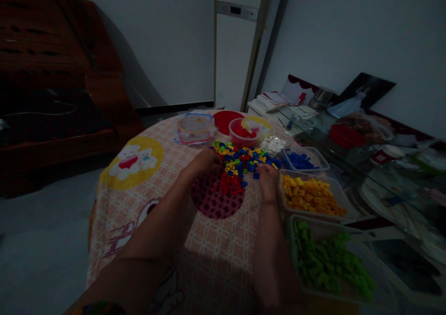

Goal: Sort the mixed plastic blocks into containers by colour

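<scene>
A mixed pile of small plastic building blocks (240, 159) in red, blue, yellow and green is spread over the patterned tablecloth. At its left edge is my left hand (207, 161), fingers curled inward; what they hold, if anything, is hidden. My right hand (269, 181) rests at the pile's right edge with its fingers drawn together beside blue blocks, and I cannot make out anything between them. Closest to me in the pile, red blocks (230, 184) lie on a dark red round patch of cloth (218, 207).
Along the right stand clear containers of blue blocks (302, 160), yellow blocks (308, 195) and green blocks (327, 259). Behind the pile are a tub (242, 141) with red blocks, white blocks (272, 145) and stacked lids (195, 129). A cluttered glass table (334, 152) adjoins on the right.
</scene>
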Motion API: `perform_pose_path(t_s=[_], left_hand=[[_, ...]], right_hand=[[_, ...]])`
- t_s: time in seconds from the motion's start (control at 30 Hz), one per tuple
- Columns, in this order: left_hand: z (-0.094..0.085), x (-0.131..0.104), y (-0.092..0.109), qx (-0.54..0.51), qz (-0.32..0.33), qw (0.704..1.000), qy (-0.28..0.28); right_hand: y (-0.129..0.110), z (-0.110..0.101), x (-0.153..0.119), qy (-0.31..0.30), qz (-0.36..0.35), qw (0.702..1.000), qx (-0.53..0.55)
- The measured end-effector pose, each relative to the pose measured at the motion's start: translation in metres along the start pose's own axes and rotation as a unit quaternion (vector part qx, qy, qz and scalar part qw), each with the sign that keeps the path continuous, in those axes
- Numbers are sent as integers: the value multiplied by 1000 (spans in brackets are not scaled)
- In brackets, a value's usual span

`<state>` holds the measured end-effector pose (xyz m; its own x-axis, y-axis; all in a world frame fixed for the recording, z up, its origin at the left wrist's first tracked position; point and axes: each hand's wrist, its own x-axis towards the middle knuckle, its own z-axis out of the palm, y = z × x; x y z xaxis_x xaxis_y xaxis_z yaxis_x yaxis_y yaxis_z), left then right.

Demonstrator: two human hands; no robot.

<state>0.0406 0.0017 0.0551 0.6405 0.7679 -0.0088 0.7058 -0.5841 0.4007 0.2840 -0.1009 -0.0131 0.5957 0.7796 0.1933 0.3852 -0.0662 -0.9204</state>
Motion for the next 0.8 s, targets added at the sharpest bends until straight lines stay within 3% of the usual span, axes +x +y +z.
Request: perform_pose_path(t_s=[0.43,0.63,0.8], left_hand=[[6,-5,40,180,-69,980,-39],[8,-4,39,153,-55,987,-16],[7,-1,22,52,-29,998,30]], right_hand=[[-2,-1,-1,0,-10,1000,-13],[-4,-1,-3,-2,-10,1000,-12],[-6,-2,-3,-6,-4,1000,-7]])
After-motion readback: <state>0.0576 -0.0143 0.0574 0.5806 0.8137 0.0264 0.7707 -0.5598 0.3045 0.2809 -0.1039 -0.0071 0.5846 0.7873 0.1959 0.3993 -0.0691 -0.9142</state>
